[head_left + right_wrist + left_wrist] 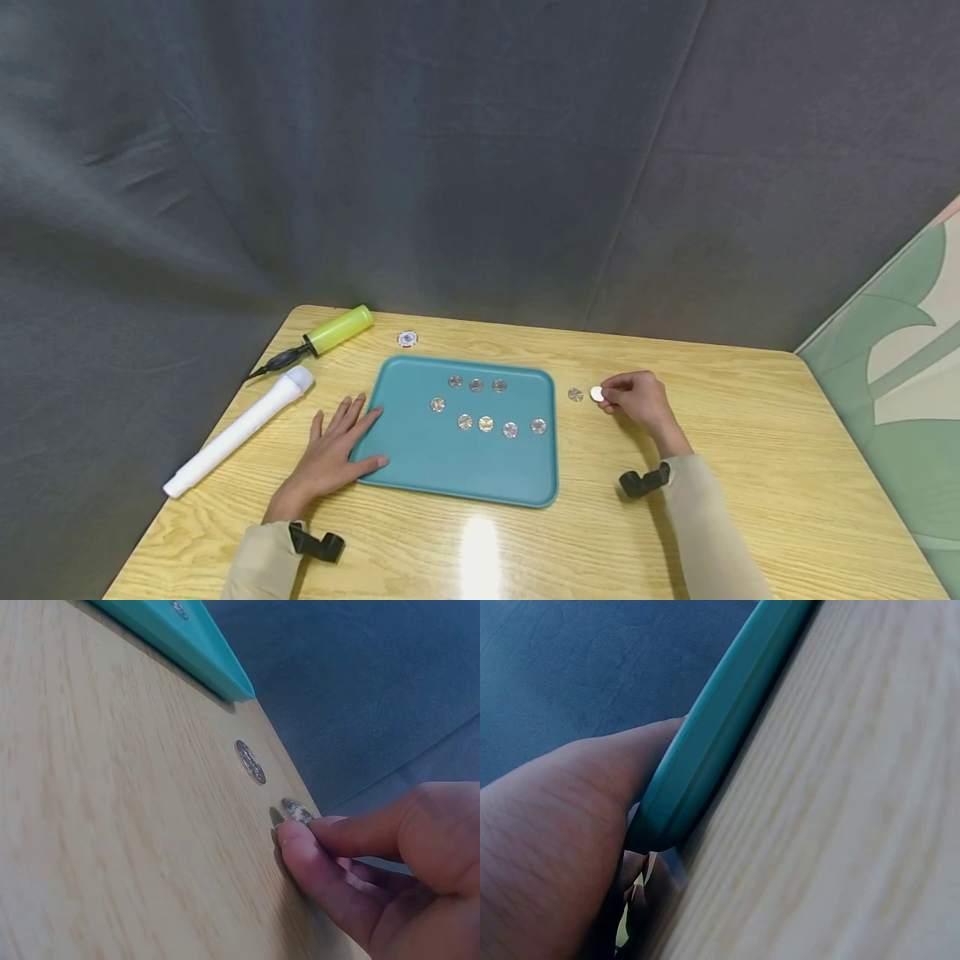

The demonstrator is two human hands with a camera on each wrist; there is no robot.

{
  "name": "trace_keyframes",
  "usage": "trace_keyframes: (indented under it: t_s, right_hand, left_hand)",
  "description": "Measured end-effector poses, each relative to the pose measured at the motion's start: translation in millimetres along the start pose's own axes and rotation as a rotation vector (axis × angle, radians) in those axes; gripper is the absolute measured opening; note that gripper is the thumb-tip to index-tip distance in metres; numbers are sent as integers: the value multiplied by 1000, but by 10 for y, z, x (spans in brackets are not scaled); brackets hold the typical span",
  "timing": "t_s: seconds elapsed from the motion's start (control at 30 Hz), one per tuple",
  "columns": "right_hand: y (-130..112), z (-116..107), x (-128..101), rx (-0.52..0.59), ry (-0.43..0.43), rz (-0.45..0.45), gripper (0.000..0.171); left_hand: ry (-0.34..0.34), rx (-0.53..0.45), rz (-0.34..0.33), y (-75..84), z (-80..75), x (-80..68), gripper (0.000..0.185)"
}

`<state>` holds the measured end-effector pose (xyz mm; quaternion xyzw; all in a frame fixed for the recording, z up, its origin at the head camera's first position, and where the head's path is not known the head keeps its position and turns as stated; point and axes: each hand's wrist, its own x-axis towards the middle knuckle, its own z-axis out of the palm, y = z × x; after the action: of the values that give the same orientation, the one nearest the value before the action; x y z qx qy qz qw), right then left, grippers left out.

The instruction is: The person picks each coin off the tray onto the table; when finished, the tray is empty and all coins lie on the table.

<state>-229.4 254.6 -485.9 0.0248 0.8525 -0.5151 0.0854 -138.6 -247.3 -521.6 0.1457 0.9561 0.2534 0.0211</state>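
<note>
My right hand (pixel 637 402) pinches a silver coin (pixel 297 811) between thumb and fingers, just over the wooden table to the right of the tray. Beside it, nearer the tray, a second coin (pixel 250 762) lies flat on the wood. The teal tray (pixel 450 475) bears several silver coins (pixel 486 423), some in a short row towards the back and others across its middle. On the tray's left rim rests my left hand (pixel 330 454), fingers spread and fairly straight. The left wrist view shows its thumb over the tray's edge (pixel 697 750); most of its fingers are hidden there.
A yellow-green hand pump (pixel 339 331) with a black end lies at the back left. Below it is a long white tube-like object (pixel 236 433). A poker chip (pixel 407 339) sits behind the tray. A dark curtain (pixel 465 167) hangs behind the table.
</note>
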Motion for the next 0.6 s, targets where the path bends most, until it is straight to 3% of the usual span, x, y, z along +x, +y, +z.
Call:
trace_keyframes:
  t_s: [0.6]
  right_hand:
    - [-80, 38, -15, -137, 12, 25, 17]
  left_hand:
    - [1, -8, 8, 5, 2, -2, 84]
